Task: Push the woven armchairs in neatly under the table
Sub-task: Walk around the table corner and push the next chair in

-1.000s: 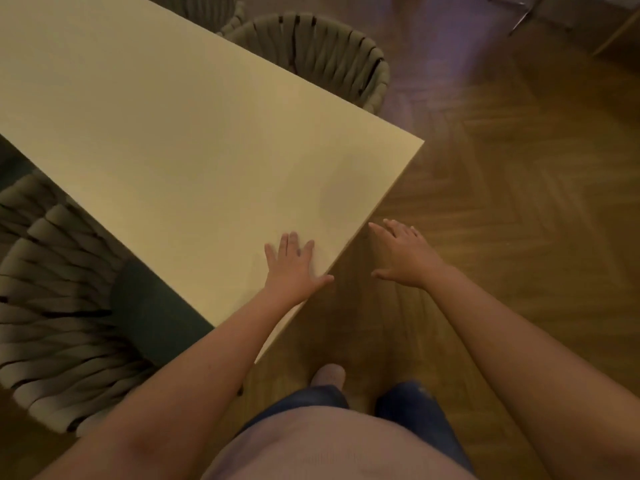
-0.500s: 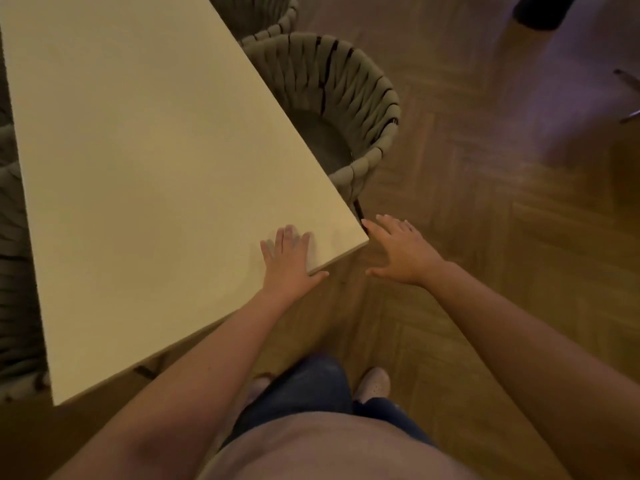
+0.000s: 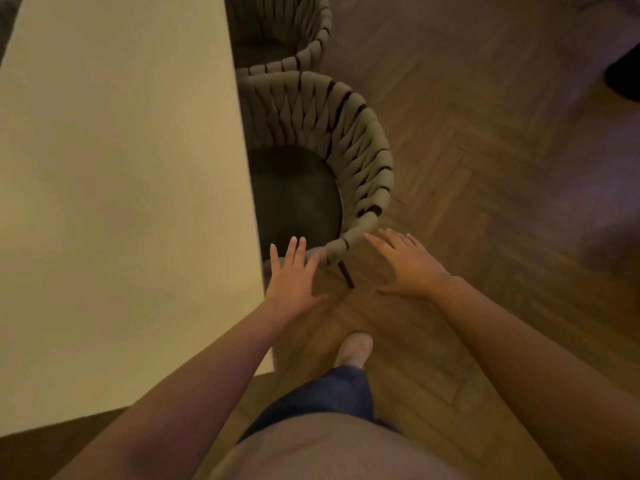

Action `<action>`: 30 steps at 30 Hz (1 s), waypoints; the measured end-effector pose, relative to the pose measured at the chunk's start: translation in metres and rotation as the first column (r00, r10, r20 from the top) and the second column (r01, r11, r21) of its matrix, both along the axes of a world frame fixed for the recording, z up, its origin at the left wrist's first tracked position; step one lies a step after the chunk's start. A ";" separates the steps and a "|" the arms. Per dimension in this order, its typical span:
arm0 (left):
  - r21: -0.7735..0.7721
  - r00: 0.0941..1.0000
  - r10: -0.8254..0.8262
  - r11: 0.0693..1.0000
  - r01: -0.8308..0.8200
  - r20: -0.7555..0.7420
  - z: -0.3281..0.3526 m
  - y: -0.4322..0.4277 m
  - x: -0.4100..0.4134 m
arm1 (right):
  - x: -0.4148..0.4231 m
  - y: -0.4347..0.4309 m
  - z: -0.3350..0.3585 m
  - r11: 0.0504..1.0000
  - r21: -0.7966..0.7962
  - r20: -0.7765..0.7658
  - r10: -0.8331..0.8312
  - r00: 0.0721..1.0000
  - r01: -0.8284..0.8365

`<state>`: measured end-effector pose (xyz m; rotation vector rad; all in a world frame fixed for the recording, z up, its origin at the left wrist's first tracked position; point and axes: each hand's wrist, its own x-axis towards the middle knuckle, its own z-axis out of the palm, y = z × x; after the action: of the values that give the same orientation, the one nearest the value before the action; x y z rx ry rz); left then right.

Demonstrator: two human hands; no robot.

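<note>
Nearest, the left hand (image 3: 294, 275) and right hand (image 3: 407, 263) reach out with straight, spread fingers, holding nothing, at the near rim of the armchair (image 3: 346, 140) at twelve o'clock; whether they touch it is unclear. Its seat lies partly under the table (image 3: 121, 168) at nine o'clock, with a second armchair (image 3: 311, 39) just beyond.

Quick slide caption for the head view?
Open left hand and right hand reach for the near armchair at the table.

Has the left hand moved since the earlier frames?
Yes. The left hand lay flat on the table near its corner; now it is off its edge, at the rim of the nearer armchair.
</note>
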<state>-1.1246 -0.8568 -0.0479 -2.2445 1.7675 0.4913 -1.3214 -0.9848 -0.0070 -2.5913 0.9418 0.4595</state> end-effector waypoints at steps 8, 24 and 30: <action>0.156 0.965 0.248 0.960 -0.232 -0.090 -0.009 -0.107 -0.029 | -0.005 -0.152 -0.012 0.977 0.017 -0.080 0.212 0.974 -0.211; 0.252 0.372 0.912 0.406 -0.879 -0.173 -0.028 -0.230 -0.119 | 0.098 -0.366 -0.033 0.449 -0.021 -0.114 0.887 0.448 -0.893; 0.225 0.301 0.932 0.343 -0.912 -0.202 -0.037 -0.267 -0.116 | 0.154 -0.402 -0.045 0.279 -0.081 -0.309 0.905 0.291 -0.957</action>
<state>-1.2402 -1.1241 -0.0851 -3.0662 0.1971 1.1128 -1.1672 -1.3863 -0.0517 -3.1212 -0.7922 0.9471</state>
